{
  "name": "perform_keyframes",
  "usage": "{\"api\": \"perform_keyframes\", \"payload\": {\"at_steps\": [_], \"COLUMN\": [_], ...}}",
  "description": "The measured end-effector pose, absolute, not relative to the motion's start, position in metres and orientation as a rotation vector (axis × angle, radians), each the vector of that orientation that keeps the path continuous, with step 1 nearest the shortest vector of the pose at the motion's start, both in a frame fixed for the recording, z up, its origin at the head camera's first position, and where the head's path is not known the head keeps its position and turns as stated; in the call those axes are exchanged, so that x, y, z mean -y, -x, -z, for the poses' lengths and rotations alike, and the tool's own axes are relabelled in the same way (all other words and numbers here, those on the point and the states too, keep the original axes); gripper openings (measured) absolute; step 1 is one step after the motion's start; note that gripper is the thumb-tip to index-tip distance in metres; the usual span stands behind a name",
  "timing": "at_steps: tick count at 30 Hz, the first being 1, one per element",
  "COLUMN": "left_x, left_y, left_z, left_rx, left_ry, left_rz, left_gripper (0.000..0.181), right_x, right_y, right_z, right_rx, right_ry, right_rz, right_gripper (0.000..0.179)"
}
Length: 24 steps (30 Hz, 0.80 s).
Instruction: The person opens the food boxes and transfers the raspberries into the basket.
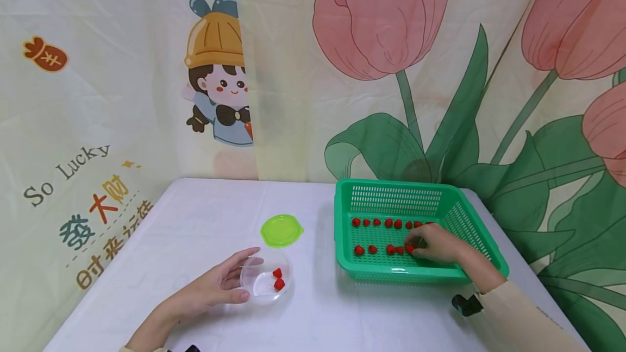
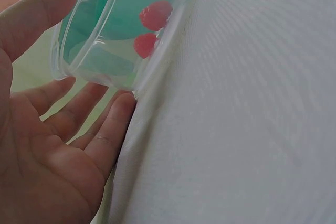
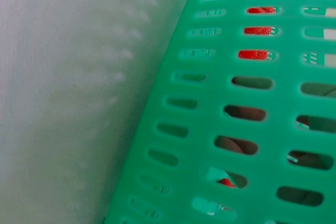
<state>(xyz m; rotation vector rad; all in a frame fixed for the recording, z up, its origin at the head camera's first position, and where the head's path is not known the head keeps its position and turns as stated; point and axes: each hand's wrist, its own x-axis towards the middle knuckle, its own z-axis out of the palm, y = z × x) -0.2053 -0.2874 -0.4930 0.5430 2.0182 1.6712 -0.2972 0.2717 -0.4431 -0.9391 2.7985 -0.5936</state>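
Note:
My left hand [image 1: 220,282] loosely holds a clear plastic cup [image 1: 259,292] from its left side, thumb and fingers around it. In the left wrist view, the fingertips touch the wall of the cup [image 2: 107,40], and two red raspberries [image 2: 156,15] lie in its bottom. Inside the green basket [image 1: 406,275], my right hand [image 1: 435,242] pinches a raspberry [image 1: 409,249] at the right end of the front row. More raspberries [image 1: 359,250] stand in two rows on the basket floor. The right wrist view mostly shows the slotted basket wall [image 3: 210,98], which hides much of that hand.
A light green lid [image 1: 281,230] lies flat on the white tablecloth [image 1: 215,211], behind the cup. The basket's raised rim [image 1: 398,270] runs between the right forearm and the berries. A printed cloth [image 1: 293,69] hangs behind the table.

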Motion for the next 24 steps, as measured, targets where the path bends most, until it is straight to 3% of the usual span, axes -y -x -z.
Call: {"api": "perform_keyframes", "payload": {"at_steps": [24], "left_x": [0.2883], "left_y": [0.2044], "left_z": [0.4921], "left_rx": [-2.014], "left_ry": [-0.536], "left_rz": [-1.664], "left_gripper": [0.087], "right_x": [-0.2722], "right_y": [0.2969], "right_z": [0.4411], "right_rx": [-2.75], "right_ry": [0.96], "right_rz": [0.679], "right_gripper": [0.023]}}
